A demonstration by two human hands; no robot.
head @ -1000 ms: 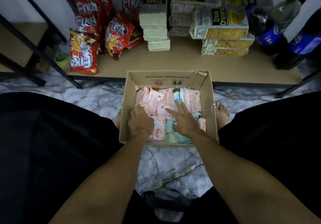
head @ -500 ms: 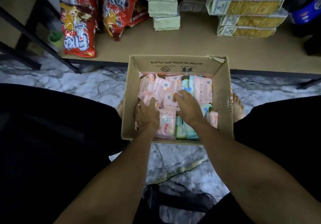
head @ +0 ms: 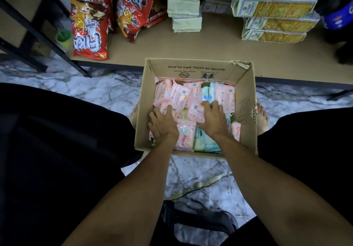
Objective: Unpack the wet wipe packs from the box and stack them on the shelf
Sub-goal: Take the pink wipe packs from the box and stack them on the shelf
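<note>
**Digging in the wipe box**

In the cardboard box (head: 246,112) at frame centre, the right hand (head: 213,120) pinches a pink wet wipe pack (head: 195,111) between curled fingers (head: 215,104) and thumb. The left hand (head: 164,126) bends over other packs (head: 163,95); its fingertips are buried, so its grip cannot be told.

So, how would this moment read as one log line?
left hand: among packs, grip unclear | right hand: grips pink pack | box: mostly full | shelf: no wipes seen
</note>
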